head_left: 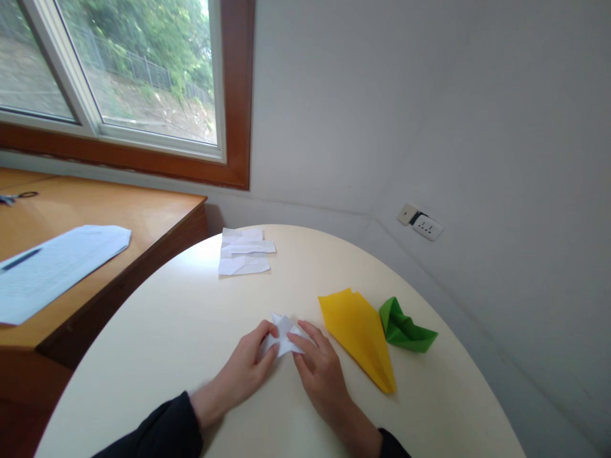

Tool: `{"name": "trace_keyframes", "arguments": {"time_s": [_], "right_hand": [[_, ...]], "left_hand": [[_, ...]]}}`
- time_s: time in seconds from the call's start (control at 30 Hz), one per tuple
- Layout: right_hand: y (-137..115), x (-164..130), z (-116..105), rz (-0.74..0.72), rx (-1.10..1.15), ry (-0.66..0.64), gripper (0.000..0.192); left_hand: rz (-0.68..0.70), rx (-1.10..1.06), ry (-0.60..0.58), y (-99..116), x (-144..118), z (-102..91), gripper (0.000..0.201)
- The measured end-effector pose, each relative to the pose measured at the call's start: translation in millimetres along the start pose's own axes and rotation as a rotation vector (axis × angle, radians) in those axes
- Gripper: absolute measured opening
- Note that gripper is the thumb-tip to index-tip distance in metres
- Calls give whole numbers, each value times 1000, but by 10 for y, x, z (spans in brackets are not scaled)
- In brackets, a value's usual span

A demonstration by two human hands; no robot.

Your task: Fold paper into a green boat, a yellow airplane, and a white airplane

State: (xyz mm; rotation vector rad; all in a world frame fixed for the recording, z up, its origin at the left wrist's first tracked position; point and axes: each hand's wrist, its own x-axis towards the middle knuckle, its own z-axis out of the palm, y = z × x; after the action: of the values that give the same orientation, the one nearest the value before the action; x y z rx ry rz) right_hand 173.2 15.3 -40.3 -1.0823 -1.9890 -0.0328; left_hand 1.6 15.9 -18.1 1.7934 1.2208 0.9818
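Observation:
A small piece of folded white paper with pointed corners is held between both hands, low over the round table. My left hand pinches its left side between thumb and fingers. On the right side, my right hand grips the paper, its fingers lying over the top and the thumb near the lower edge. Parts of the paper are hidden under the fingers. Just right of my right hand lies a yellow folded paper. Beside it sits a green paper boat.
Creased white paper pieces lie at the far side of the round table. A wooden desk at the left carries printed sheets, a pen and scissors. A wall socket is at the right, a window at the upper left.

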Motion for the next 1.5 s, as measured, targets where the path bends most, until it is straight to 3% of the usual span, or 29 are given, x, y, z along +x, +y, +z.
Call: {"name": "trace_keyframes", "arguments": {"time_s": [0.2, 0.43, 0.67, 0.87, 1.5], "right_hand": [[15, 13, -22, 30, 60, -5, 35], [33, -2, -6, 80, 124, -6, 34], [62, 20, -13, 98, 280, 16, 43], [43, 59, -35, 156, 407, 35, 34], [10, 87, -47, 113, 333, 135, 20]], "left_hand": [[5, 70, -34, 58, -19, 14, 24], [22, 61, -6, -58, -8, 43, 14], [56, 120, 76, -79, 0, 28, 21], [47, 102, 125, -61, 13, 16, 17], [75, 93, 134, -5, -19, -5, 13]]}}
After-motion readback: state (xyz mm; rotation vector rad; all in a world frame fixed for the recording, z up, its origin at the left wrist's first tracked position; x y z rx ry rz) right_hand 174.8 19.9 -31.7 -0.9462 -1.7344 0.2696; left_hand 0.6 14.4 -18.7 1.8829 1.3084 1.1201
